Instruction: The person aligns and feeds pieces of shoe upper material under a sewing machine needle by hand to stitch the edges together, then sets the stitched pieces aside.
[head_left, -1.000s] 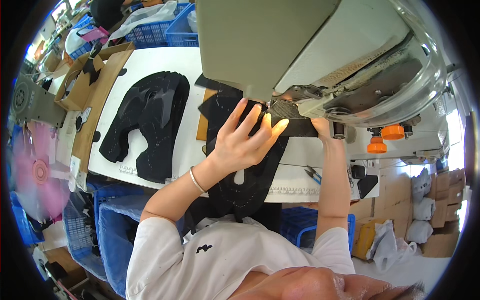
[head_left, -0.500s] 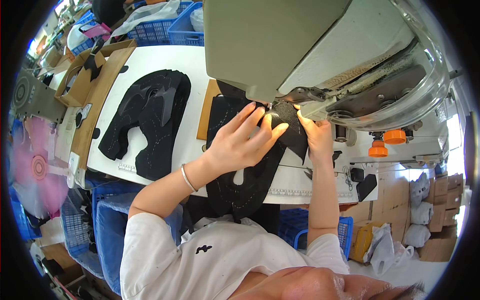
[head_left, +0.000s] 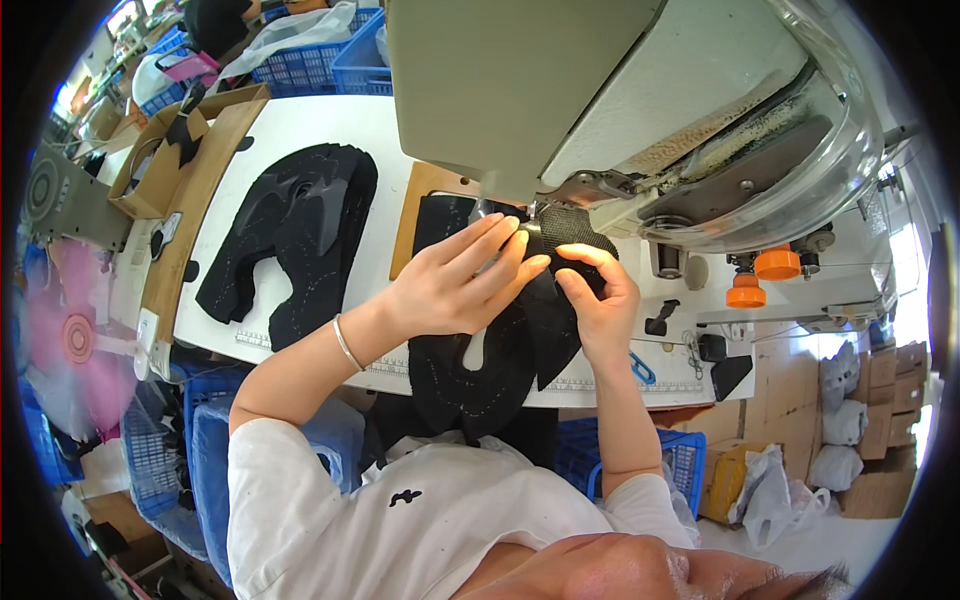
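A black curved fabric piece (head_left: 455,395) with pale dashed stitch lines lies under the sewing machine (head_left: 500,90), its lower end over the table's front edge. On top of it, by the presser foot, is a black mesh piece (head_left: 577,226). My left hand (head_left: 455,285) rests over the fabric left of the needle area, fingers stretched out and fingertips against the material. At the mesh piece's near right side, my right hand (head_left: 603,300) pinches the black material between bent index finger and thumb. The needle tip and the exact stitching spot are hidden by fingers and the machine head.
A stack of black cut pieces (head_left: 325,215) lies left on the white table (head_left: 215,310). A ruler strip (head_left: 640,386) runs along the front edge, near a blue-handled tool (head_left: 642,370). Orange knobs (head_left: 745,291) stick out from the machine. A pink fan (head_left: 77,335) stands far left.
My right hand has moved left and nearer to me, its thumb and index finger now bent on the mesh piece's near side. The mesh has turned. A blue-handled tool has come into sight.
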